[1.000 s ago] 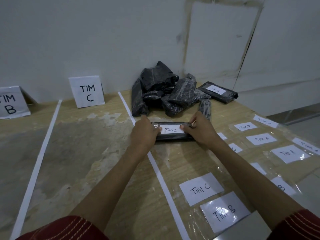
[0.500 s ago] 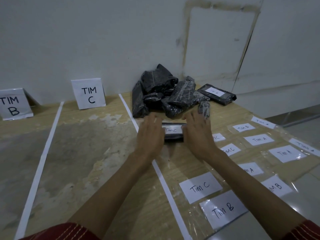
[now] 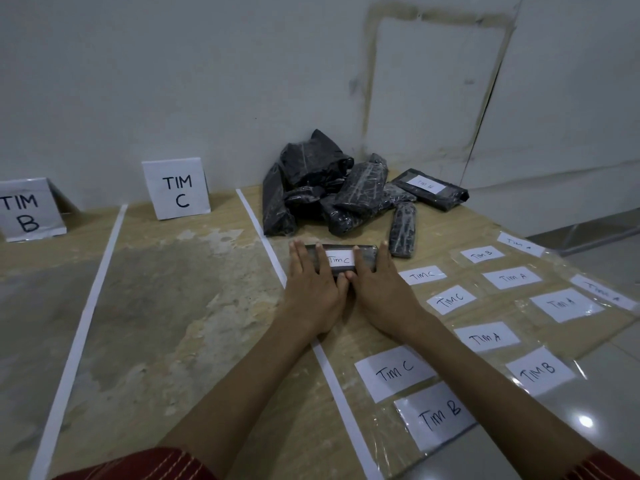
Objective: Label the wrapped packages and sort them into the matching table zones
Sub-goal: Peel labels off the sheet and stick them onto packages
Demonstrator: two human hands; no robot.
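Observation:
A flat black wrapped package [image 3: 367,254] lies on the table just right of a white tape line, with a white label reading "Tim C" [image 3: 339,260] on top. My left hand [image 3: 313,289] lies flat on the package's left part, fingers straight. On its right part my right hand [image 3: 379,289] does the same. My thumbs meet at the label's near edge. Behind it a pile of black wrapped packages [image 3: 329,188] sits against the wall. One package at the back right [image 3: 431,190] carries a white label.
Standing signs "TIM C" [image 3: 176,188] and "TIM B" [image 3: 29,211] mark zones divided by white tape lines [image 3: 79,341]. Several loose labels in clear film, reading Tim A, Tim B, Tim C [image 3: 394,372], lie to the right. The table's right edge [image 3: 588,344] is close.
My hands went from holding the package's ends to lying flat on top of it, and both moved inward toward the label. The package stays in place.

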